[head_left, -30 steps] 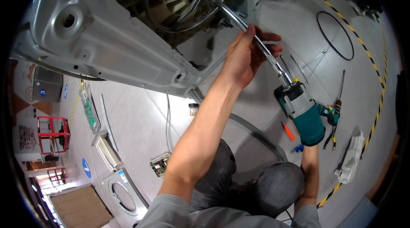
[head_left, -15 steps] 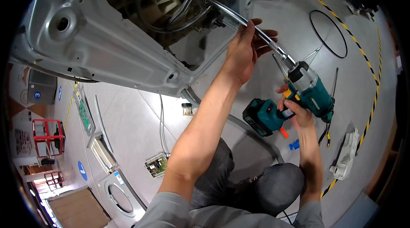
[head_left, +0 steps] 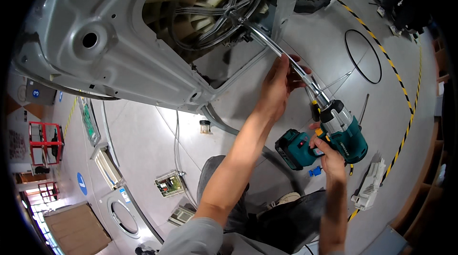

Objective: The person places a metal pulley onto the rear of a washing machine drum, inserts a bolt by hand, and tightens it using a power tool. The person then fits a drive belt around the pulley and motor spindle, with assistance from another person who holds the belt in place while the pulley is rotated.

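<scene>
My right hand is wrapped round the handle of a teal and black cordless impact wrench, its battery toward the left. A long chrome extension bar runs from the wrench's nose up to the hub of a spoked metal pulley. Partway along that bar, my left hand supports it, thumb on the near side and fingers behind. The pulley sits in the opening of a grey washing machine cabinet. The socket end meets the hub; the bolt itself cannot be made out.
Below the cabinet lie a grey hose, a small filter-like part and a circuit board. To the right are a black belt, a white plastic part and a blue fitting. A washer front panel stands lower left.
The whole view has shifted, so the cabinet sits lower and further right. My hands stay on the bar and wrench. My right knee has moved, and a shoe now shows.
</scene>
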Demonstrator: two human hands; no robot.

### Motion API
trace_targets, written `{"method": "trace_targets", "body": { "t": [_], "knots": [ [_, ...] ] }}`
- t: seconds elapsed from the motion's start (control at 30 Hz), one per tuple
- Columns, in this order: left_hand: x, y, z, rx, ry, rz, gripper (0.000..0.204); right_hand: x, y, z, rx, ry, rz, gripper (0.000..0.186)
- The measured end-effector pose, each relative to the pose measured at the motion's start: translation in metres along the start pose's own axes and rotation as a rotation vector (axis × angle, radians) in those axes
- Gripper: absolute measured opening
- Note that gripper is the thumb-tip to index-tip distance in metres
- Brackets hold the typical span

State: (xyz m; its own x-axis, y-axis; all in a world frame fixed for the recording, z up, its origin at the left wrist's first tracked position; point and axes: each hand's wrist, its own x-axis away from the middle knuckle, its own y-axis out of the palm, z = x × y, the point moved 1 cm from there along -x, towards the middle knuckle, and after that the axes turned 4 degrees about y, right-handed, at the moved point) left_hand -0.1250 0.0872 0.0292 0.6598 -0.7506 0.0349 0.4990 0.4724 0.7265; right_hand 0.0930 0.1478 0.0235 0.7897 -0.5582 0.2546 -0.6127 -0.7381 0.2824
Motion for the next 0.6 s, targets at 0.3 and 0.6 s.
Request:
{"method": "trace_targets", "body": {
  "t": [0.3, 0.6],
  "knots": [
    [0.003, 0.002, 0.006, -0.046, -0.032, -0.013, 0.037, -0.014, -0.004, 0.037, -0.089, -0.016, -0.045, 0.038],
    [-0.004, -0.008, 0.007, -0.107, -0.033, -0.099, 0.035, -0.019, -0.009, 0.044, -0.148, -0.028, -0.03, 0.039]
  ]
}}
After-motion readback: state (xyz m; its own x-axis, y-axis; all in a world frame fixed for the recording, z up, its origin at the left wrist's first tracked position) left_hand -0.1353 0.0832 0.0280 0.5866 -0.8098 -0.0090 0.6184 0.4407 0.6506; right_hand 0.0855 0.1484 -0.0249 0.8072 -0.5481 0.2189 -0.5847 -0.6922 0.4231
